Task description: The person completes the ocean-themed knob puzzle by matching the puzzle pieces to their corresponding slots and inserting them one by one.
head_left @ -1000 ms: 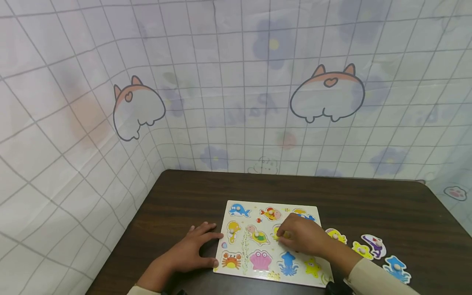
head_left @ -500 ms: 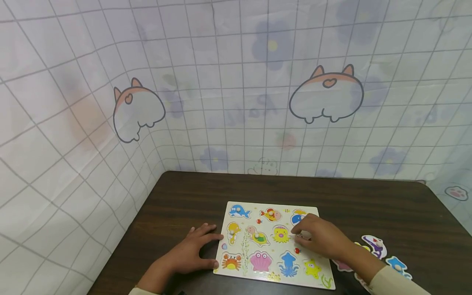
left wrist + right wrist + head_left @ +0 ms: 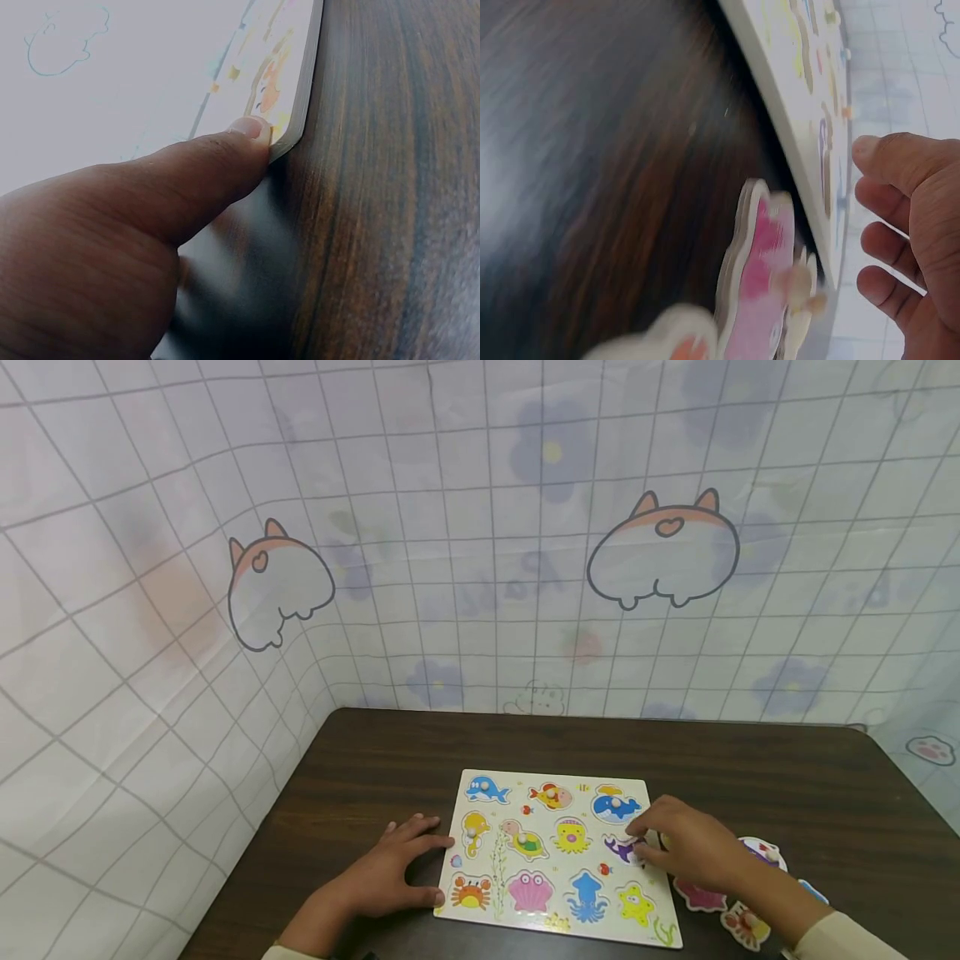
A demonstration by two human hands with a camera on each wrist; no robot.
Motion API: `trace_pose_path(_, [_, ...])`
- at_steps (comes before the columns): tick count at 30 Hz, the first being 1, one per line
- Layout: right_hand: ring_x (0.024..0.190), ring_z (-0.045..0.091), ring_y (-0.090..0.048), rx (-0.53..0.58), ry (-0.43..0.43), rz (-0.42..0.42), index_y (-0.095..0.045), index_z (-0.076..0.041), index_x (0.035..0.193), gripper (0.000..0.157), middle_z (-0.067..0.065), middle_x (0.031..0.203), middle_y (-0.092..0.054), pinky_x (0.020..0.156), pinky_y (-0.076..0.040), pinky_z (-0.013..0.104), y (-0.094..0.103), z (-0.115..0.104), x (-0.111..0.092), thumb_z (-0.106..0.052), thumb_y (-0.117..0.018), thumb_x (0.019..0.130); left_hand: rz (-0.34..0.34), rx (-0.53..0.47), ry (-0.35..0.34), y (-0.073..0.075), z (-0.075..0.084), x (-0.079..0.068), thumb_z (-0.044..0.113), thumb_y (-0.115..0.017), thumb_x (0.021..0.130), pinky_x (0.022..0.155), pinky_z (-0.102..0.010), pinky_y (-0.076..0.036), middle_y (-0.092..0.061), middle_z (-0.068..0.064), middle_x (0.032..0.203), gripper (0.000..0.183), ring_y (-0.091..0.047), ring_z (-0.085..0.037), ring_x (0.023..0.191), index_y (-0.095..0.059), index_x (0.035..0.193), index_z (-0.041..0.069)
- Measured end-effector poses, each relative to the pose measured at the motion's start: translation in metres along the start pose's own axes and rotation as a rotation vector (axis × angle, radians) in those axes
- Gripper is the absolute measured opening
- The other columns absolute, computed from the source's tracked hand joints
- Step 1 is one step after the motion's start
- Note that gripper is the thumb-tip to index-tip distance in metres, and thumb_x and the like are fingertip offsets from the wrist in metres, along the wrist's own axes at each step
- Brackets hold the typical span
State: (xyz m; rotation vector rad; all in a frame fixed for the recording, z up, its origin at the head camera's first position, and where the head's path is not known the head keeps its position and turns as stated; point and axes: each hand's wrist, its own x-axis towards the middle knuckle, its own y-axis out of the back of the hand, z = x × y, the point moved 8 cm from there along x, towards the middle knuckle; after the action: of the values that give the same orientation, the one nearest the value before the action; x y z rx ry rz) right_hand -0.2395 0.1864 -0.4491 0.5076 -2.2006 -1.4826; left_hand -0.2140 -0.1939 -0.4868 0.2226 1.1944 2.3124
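Note:
A pale puzzle board (image 3: 611, 928) with sea-animal shapes lies on the table. My left hand (image 3: 390, 870) rests at its left side, fingers spread; in the left wrist view the thumb (image 3: 217, 161) presses the board's corner. Above the board's right edge hovers my right hand (image 3: 693, 847), beside the purple shape (image 3: 621, 850). In the right wrist view its fingers (image 3: 885, 289) are loosely bent and nothing shows between them. Knobs stand on the blue whale piece (image 3: 617, 812), the turtle (image 3: 528, 843) and the seahorse (image 3: 472, 835), among several.
Loose pieces lie right of the board, partly under my right forearm: a pink shell piece (image 3: 701, 897), a crab piece (image 3: 746, 927) and a purple-and-white piece (image 3: 768, 853). A patterned cloth (image 3: 465, 635) hangs behind the dark table (image 3: 360, 760).
My right hand has moved right, from over the yellow octopus shape to the board's right edge, uncovering the octopus, whale and purple shapes. The left hand has stayed put.

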Motion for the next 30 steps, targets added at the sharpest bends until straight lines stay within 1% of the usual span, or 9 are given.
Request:
trace_pose_path(4, [0.094, 0.006, -0.058, -0.005, -0.021, 0.023, -0.079, -0.026, 0.102, 0.015, -0.017, 0.1, -0.063, 0.074, -0.056, 0.033, 0.005, 0.008, -0.007, -0.024, -0.083, 0.087, 0.0, 0.005, 0.001, 0.0, -0.001, -0.001, 0.052, -0.078, 0.087, 0.118, -0.07, -0.006, -0.034, -0.01, 0.162, 0.07, -0.018, -0.043, 0.153, -0.056, 0.148, 0.026])
trace_pose_path(9, [0.091, 0.007, -0.057, 0.01, -0.092, -0.002, -0.079, -0.026, 0.102, 0.015, -0.016, 0.1, -0.063, 0.075, -0.056, 0.034, 0.005, 0.019, -0.013, -0.027, -0.083, 0.087, -0.003, 0.01, 0.003, -0.001, -0.002, -0.001, 0.053, -0.077, 0.087, 0.119, -0.069, -0.007, -0.034, -0.01, 0.162, 0.07, -0.018, -0.042, 0.153, -0.055, 0.148, 0.026])
trace_pose_path(12, [0.092, 0.008, -0.058, 0.02, -0.118, -0.014, -0.079, -0.026, 0.103, 0.017, -0.014, 0.1, -0.063, 0.077, -0.057, 0.037, 0.005, 0.026, -0.017, -0.028, -0.084, 0.086, -0.005, 0.011, 0.005, -0.001, -0.003, 0.0, 0.054, -0.077, 0.088, 0.119, -0.069, -0.006, -0.034, -0.009, 0.162, 0.07, -0.018, -0.041, 0.153, -0.055, 0.148, 0.026])
trace_pose_path(14, [0.094, 0.011, -0.06, 0.02, -0.12, -0.01, -0.079, -0.025, 0.104, 0.018, -0.012, 0.101, -0.064, 0.078, -0.058, 0.039, 0.006, 0.029, -0.019, -0.027, -0.084, 0.086, -0.007, 0.013, 0.007, -0.001, -0.003, 0.0, 0.054, -0.077, 0.088, 0.119, -0.069, -0.006, -0.034, -0.009, 0.162, 0.07, -0.018, -0.041, 0.153, -0.055, 0.148, 0.026])
trace_pose_path(17, [0.096, 0.012, -0.061, 0.01, -0.123, 0.0, -0.079, -0.025, 0.105, 0.019, -0.013, 0.103, -0.064, 0.076, -0.057, 0.038, 0.006, 0.036, -0.023, -0.027, -0.083, 0.087, -0.011, 0.016, 0.015, -0.001, -0.004, 0.0, 0.055, -0.076, 0.088, 0.119, -0.067, -0.006, -0.033, -0.008, 0.163, 0.071, -0.017, -0.04, 0.154, -0.054, 0.149, 0.027])
trace_pose_path(23, [0.095, 0.009, -0.06, -0.003, -0.099, 0.029, -0.079, -0.028, 0.105, 0.017, -0.017, 0.101, -0.063, 0.074, -0.056, 0.035, 0.009, 0.048, -0.029, -0.025, -0.082, 0.088, -0.007, 0.016, 0.015, -0.001, -0.003, -0.001, 0.055, -0.076, 0.088, 0.12, -0.067, -0.006, -0.033, -0.008, 0.163, 0.07, -0.017, -0.039, 0.154, -0.054, 0.149, 0.027])
trace_pose_path(30, [0.096, 0.011, -0.062, -0.007, -0.127, 0.003, -0.077, -0.029, 0.106, 0.017, -0.014, 0.104, -0.063, 0.071, -0.056, 0.035, 0.008, 0.057, -0.032, -0.025, -0.08, 0.09, -0.004, 0.028, 0.015, -0.001, -0.004, -0.001, 0.055, -0.077, 0.088, 0.119, -0.068, -0.007, -0.033, -0.008, 0.163, 0.07, -0.018, -0.039, 0.153, -0.055, 0.148, 0.028])
